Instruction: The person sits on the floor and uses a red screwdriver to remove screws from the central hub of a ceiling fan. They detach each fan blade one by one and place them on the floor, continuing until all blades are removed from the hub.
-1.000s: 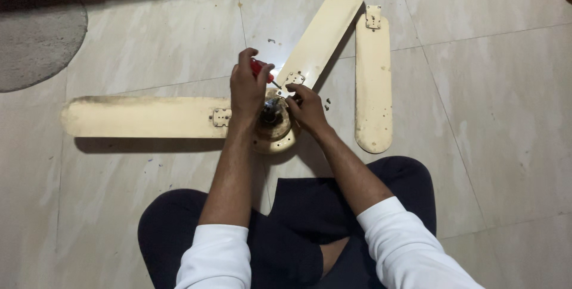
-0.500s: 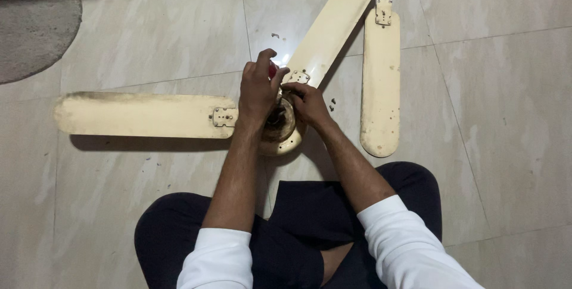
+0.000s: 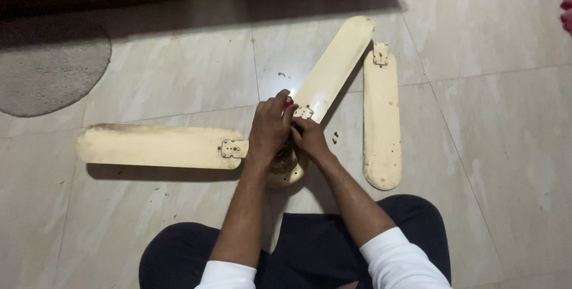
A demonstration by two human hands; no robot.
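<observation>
A cream ceiling fan lies on the tiled floor in front of my crossed legs. Its round motor hub (image 3: 287,171) sits under my hands. One blade (image 3: 156,146) points left and another blade (image 3: 332,68) points up and right, both still joined to the hub by metal brackets. My left hand (image 3: 269,129) grips a red-handled screwdriver (image 3: 288,102) over the hub by the upper blade's bracket (image 3: 303,112). My right hand (image 3: 308,137) rests on the hub just below that bracket, fingers pinched at it. What the fingers hold is hidden.
A third, detached blade (image 3: 381,119) lies loose to the right of the hub. Small screws (image 3: 335,138) lie on the tile between them. A grey round mat (image 3: 50,68) lies at the far left, dark furniture runs along the top edge.
My view has tilted, so the fan sits lower in the frame. Both hands have closed in tighter over the upper blade's bracket, and the screwdriver handle is now mostly hidden.
</observation>
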